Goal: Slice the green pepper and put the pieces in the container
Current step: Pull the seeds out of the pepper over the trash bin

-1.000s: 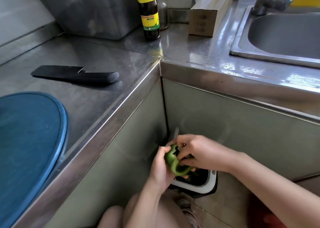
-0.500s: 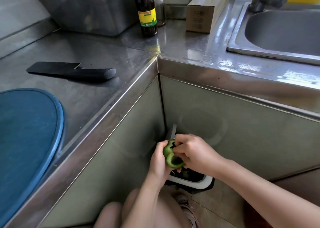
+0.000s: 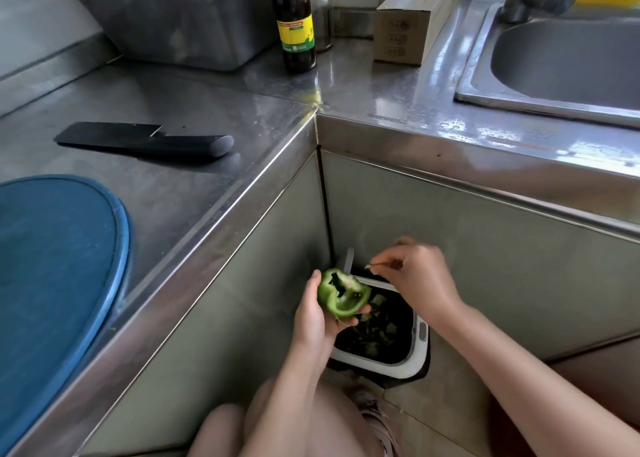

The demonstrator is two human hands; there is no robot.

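My left hand (image 3: 313,321) grips a cut-open green pepper (image 3: 341,295) low in front of the cabinet, its hollow pale inside facing up. My right hand (image 3: 420,276) hovers just right of and above the pepper, fingertips pinching a small pale scrap (image 3: 370,266) of pepper core. Both hands are over a white-rimmed waste bin (image 3: 414,359) on the floor with dark green scraps inside. A black knife (image 3: 145,141) lies on the steel counter (image 3: 194,193). A blue round cutting board (image 3: 59,259) sits at the left.
A dark sauce bottle (image 3: 294,23) and a cardboard box (image 3: 408,30) stand at the counter's back corner. A steel sink (image 3: 568,61) with a tap is at the right. A large grey tub (image 3: 173,16) sits at the back left. My knees are below.
My right hand has pulled out of the pepper and lifted up to the right with a bit of core. The pepper's opening is now uncovered in my left hand.
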